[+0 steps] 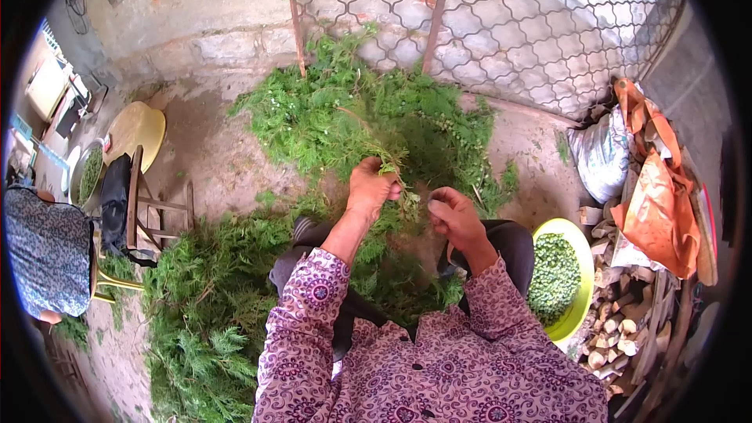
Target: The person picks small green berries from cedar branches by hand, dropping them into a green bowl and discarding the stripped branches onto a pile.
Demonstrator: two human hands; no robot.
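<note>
Sprig (391,158) is clamped in left fingers (388,181), right fingers (448,197) bunched together across a gap, bare floor (210,121) edging greenery (301,113).

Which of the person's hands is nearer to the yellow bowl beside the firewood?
Right. The right hand is left of the yellow bowl and slightly farther forward; the left hand, gripping a green sprig, is farther left.

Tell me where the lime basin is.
In the head view, the lime basin sits at right, between the person's right leg and the firewood, below and right of the right hand.
</note>
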